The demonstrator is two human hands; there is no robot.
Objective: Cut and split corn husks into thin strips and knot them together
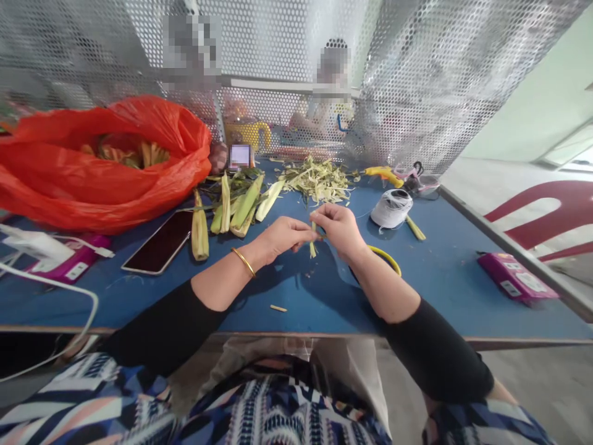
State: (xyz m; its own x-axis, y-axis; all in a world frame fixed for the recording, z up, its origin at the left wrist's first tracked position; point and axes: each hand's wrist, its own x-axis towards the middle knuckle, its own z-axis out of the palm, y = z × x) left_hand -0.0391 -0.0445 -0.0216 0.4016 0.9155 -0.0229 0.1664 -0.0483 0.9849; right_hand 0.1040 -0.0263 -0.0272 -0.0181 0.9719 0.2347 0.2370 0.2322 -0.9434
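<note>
Over the middle of the blue table (333, 296), both my hands meet at a small bundle of pale green husk strips (313, 250). My right hand (341, 230) pinches it near the top, and its frayed ends hang below the fingers. From the other side, my left hand (290, 238) is closed with thumb and fingers against the same bundle. A heap of cut husk strips (319, 179) lies just beyond my hands. Several whole corn husks (245, 204) lie to the left. At the right are a spool of white thread (391, 208) and a tied husk piece (416, 228).
A red plastic bag (152, 191) fills the back left, with a phone (160, 242) before it. Yellow-handled scissors (384, 175) lie at the back right; a purple tissue pack (516, 276) is near the right edge. A perforated screen (287, 55) stands behind, with people beyond it.
</note>
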